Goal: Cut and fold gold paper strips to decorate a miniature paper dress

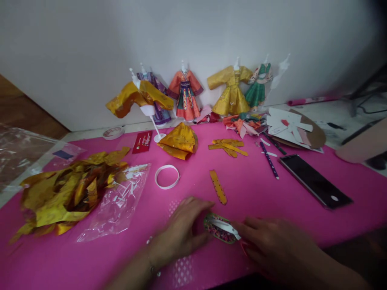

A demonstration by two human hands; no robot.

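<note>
A small oval dish [222, 235] with a green rim and many tiny dark and pink bits lies on the pink table [260, 197] between my hands. My left hand [184, 229] is at its left, thumb and fingers apart, with nothing between them. Over the dish lies a pale tool [225, 225], its end at the fingers of my right hand [266, 241]; a red piece shows below those fingers. Just above the dish rests a yellow strip [218, 187] with dark dots along its edges.
Yellow fabric scraps [66, 193] and a clear bag [117, 209] lie left. A white ring [167, 177], yellow strips [228, 147], a dotted pen [269, 160] and a phone [314, 181] lie further off. Dressed doll stands [185, 94] line the wall.
</note>
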